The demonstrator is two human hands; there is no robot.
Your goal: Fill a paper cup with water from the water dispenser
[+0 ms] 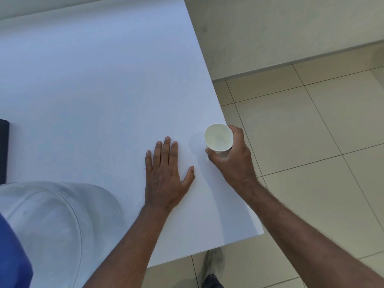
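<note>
A white paper cup point(218, 138) stands upright near the right edge of the white table point(104, 90). Its inside looks pale; I cannot tell whether there is water in it. My right hand point(232, 154) is wrapped around the cup from the right and front, thumb on its near side. My left hand point(166, 173) lies flat on the table, palm down with fingers spread, a short way left of the cup and holding nothing. No water dispenser is in view.
A large clear water bottle with a blue part point(52, 225) fills the lower left corner. A dark object point(4, 150) sits at the table's left edge. Beige floor tiles point(311, 132) lie to the right, and a shoe point(214, 267) shows below the table edge.
</note>
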